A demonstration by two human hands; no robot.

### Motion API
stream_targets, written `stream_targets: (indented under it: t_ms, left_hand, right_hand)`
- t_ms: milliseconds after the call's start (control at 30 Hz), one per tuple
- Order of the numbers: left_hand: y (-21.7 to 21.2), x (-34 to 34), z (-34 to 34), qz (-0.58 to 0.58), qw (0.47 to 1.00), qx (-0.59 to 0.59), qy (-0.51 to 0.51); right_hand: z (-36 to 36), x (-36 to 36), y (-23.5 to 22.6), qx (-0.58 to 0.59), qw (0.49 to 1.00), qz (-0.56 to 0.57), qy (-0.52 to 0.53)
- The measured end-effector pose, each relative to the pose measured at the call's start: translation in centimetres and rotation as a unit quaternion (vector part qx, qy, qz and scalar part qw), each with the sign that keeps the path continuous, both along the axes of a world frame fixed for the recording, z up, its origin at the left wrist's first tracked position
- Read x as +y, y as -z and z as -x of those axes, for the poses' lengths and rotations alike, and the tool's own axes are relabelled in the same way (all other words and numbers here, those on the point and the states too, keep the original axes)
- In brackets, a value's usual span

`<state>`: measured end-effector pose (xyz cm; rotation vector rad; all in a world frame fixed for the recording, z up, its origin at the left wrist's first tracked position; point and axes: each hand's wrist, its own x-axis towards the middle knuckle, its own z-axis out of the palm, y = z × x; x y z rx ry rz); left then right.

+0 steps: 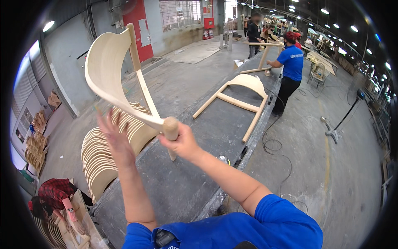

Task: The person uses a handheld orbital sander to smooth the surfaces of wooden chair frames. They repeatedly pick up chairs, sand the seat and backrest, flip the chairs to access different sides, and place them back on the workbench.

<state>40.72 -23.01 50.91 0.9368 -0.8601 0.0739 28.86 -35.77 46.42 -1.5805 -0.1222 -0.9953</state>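
A pale wooden chair-back frame (103, 66), with a curved backrest panel between round posts, is held tilted up over the dark workbench (166, 191). My right hand (184, 143) is closed round one post near its rounded end. Beside the lower edge of the panel, my left hand (114, 135) has its fingers spread and grips nothing. Behind that hand stands a row of curved wooden panels (97, 159), many packed close together. A second chair-back frame (248, 83) lies flat farther along the bench.
A co-worker in a blue shirt (291, 62) handles another wooden frame (264, 58) at the bench's far end. A black cable (277, 145) loops on the floor at right, near a stand (331, 133). At lower left, a person in plaid (54, 191) bends over wooden parts.
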Motion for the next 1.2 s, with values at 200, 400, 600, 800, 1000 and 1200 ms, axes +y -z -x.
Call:
stream_targets:
  t_ms: [200,400,600,800,1000,1200]
  left_hand:
    - [-5.5,2.7,2.8,-0.012,0.979,-0.072,-0.189]
    - [-4.3,7.4,1.7,-0.020,0.972,-0.010,-0.234]
    - [-2.9,12.0,-1.1,-0.019,0.972,0.020,-0.235]
    - [-1.8,13.6,-3.5,-0.012,0.983,-0.012,-0.182]
    - [-1.8,13.8,-4.9,0.014,0.997,0.026,-0.076]
    - [-2.4,13.2,-5.6,-0.004,0.995,0.010,-0.104]
  right_hand:
    - [-1.0,6.8,1.3,-0.071,0.983,0.148,0.080]
    - [-0.5,7.6,3.1,0.009,0.954,0.290,-0.071]
    - [-0.2,-1.6,1.1,0.003,0.947,0.258,0.193]
    - [1.3,-11.6,-5.3,-0.025,0.941,0.122,0.314]
    - [1.2,-16.7,-10.9,-0.045,0.920,0.201,0.334]
    - [-1.2,-17.5,-14.4,-0.057,0.898,0.274,0.340]
